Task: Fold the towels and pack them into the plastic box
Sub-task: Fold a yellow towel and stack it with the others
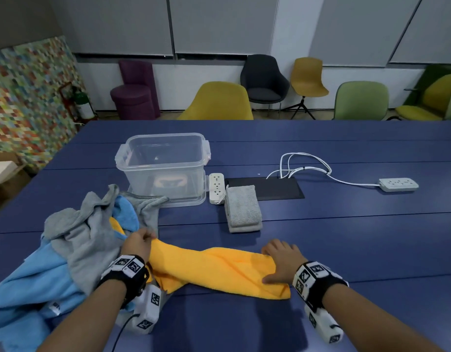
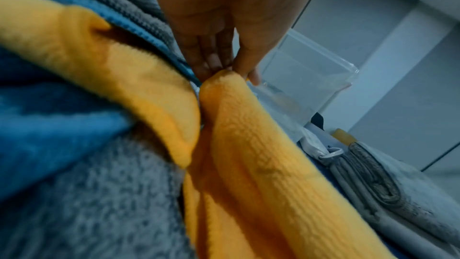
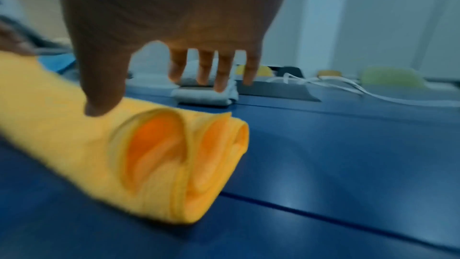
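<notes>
A yellow towel (image 1: 219, 268), folded into a long strip, lies across the blue table (image 1: 346, 237) in front of me. My left hand (image 1: 149, 236) pinches its left end between thumb and fingers (image 2: 211, 60). My right hand (image 1: 267, 264) rests on the right end, fingers straight and spread, thumb touching the cloth (image 3: 74, 135). The clear plastic box (image 1: 163, 161) stands open and looks empty behind the left hand. A folded grey towel (image 1: 242, 209) lies to its right. Loose grey towels (image 1: 92, 237) and blue towels (image 1: 28, 288) are piled at the left.
A white power strip (image 1: 216, 188) lies between the box and the folded grey towel, beside a black table hatch (image 1: 277, 188). A second power strip (image 1: 398, 184) with white cable lies at the right. Chairs (image 1: 219, 102) stand beyond the far edge.
</notes>
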